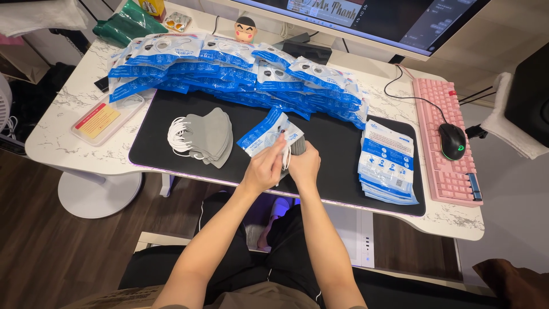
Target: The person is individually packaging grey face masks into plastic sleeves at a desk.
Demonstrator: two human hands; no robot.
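Both hands are meeting over the desk mat (343,149): left hand (264,169) pinching the blue-white mask packet (266,130), which is slanting up-left, right hand (305,166) gripping the grey mask (298,146) just beside.

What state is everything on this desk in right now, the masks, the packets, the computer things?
Packet in hand: open at one end, held by left hand.
Grey mask: partly inside that packet, gripped by right hand.
Loose grey masks: unpacked, stacked on the mat.
Long packet pile: heaped in overlapping rows.
Small packet stack: flat, neatly piled.
Monitor: switched on.
Mouse: lit green, on the pink keyboard.
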